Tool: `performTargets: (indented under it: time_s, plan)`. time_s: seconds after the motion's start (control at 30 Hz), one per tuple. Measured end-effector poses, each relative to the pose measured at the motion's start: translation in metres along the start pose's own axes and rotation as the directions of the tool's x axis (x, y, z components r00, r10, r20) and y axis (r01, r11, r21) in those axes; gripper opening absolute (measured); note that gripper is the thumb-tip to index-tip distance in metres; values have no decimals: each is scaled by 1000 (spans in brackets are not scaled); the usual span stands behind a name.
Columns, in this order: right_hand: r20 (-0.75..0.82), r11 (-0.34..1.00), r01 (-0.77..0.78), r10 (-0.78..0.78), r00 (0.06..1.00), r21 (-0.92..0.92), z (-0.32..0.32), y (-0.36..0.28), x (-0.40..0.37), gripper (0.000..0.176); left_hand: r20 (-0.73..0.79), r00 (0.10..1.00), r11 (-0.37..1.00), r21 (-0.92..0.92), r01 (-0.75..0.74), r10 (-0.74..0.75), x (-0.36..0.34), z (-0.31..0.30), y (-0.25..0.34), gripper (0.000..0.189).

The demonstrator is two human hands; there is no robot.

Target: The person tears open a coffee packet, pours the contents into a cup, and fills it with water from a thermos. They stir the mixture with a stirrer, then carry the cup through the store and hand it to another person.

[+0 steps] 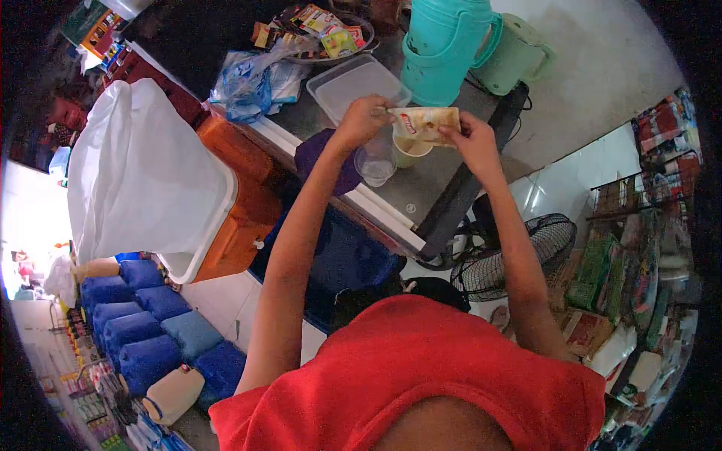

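A cream and brown sachet (427, 125) is stretched sideways between both hands, above a pale cup (411, 150). My left hand (367, 119) pinches its left end, and my right hand (472, 137) grips its right edge between thumb and fingers. Just left of the cup is a clear plastic cup (375, 165), beside a dark purple item (328, 161) at the table edge. Behind my left hand lies a clear rectangular plastic lid or tray (353, 84). The cup's contents are too small to tell.
On the table (440, 180) are a turquoise jug (442, 52), a green kettle (511, 56), a basket of packets (331, 34) and a blue plastic bag (252, 83). An orange cooler (233, 233) stands left. A fan (526, 252) is lower right, and blue containers (150, 361) lower left.
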State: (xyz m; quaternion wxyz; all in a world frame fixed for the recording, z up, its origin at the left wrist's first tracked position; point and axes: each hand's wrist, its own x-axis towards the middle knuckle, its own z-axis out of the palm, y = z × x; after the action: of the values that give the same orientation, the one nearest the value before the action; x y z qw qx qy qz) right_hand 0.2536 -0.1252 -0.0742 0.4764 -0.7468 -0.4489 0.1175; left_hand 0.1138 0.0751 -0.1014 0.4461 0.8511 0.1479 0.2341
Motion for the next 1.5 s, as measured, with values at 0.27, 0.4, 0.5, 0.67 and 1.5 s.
performTargets:
  time_s: [0.27,0.4,0.5,0.67,1.5]
  plan:
    - [42,967,115,-108,993,-227,-2,-42,8,31,1,999,997,70,-36,36,-7,1,-10,23]
    - [101,962,71,-46,994,-263,-3,-49,8,32,-59,992,990,81,116,-111,-13,3,4,17]
    - [96,958,79,-54,994,-277,-1,-54,8,32,-24,967,968,-21,252,-252,-14,2,8,16]
    - [121,966,85,-56,991,-246,-4,-56,11,33,-74,986,986,-86,142,-148,-13,11,-10,18]
    - [70,972,116,-103,992,-203,-15,-44,11,22,-34,989,977,-164,134,-141,-19,8,-11,21]
